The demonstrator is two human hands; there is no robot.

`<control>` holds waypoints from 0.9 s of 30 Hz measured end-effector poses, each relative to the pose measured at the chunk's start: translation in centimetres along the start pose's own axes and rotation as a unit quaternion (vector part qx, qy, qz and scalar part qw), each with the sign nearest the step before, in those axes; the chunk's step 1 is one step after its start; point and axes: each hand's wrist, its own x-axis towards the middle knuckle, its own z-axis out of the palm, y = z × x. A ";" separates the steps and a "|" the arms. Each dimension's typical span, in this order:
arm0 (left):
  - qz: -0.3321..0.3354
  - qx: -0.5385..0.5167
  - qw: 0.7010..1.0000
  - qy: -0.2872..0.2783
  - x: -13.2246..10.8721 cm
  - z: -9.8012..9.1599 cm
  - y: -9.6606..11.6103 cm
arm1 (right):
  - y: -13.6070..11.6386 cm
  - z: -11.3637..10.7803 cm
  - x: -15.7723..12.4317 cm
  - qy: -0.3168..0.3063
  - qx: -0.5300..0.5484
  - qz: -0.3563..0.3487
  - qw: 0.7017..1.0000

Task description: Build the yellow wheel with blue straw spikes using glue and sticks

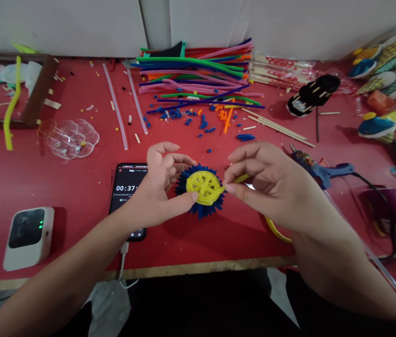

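A round craft piece (203,187) with a yellow criss-crossed centre and a spiky dark blue rim hangs over the front of the table. My left hand (159,187) grips it from the left, thumb on the yellow face and fingers around the back edge. A yellow strip (243,178), like a pipe cleaner, runs from the disc's right edge into my right hand (268,182). The thumb and index finger there pinch it close to the rim. Its loose part curves out below my right hand. Just left of the disc, a phone (128,187) lies partly under my left wrist.
Coloured pipe cleaners (198,70) lie piled at the back, with blue and orange clippings before them. On the right are a glue gun (320,168), wooden sticks (278,126) and a black figure (312,96). A white device (29,236) and clear tray (75,139) sit left.
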 end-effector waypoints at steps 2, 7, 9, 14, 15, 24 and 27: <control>0.012 0.020 1.000 0.011 -0.1 -0.4 -0.2 | -0.1 -0.2 0.0 -0.005 -0.007 -0.005 1.000; 0.211 0.229 0.948 0.061 -0.9 -0.9 0.7 | -0.4 -0.2 -0.3 -0.007 -0.036 -0.015 0.999; 0.228 0.343 0.910 0.042 -1.4 -0.5 1.5 | -0.5 -0.2 -0.6 -0.001 -0.058 -0.010 0.998; 0.204 0.391 0.897 0.026 -2.2 0.5 2.1 | -0.3 -0.3 -1.1 -0.006 -0.099 -0.028 0.995; 0.217 0.401 0.890 0.031 -2.3 0.6 2.0 | -0.3 -0.3 -1.1 -0.010 -0.103 -0.037 0.994; 0.262 0.397 0.879 0.034 -2.4 0.2 2.1 | -0.7 -1.1 -0.6 -0.011 -0.068 -0.058 0.996; 0.220 0.372 0.901 0.029 -2.3 0.3 2.2 | -0.8 -1.2 -0.4 -0.004 -0.078 -0.044 0.996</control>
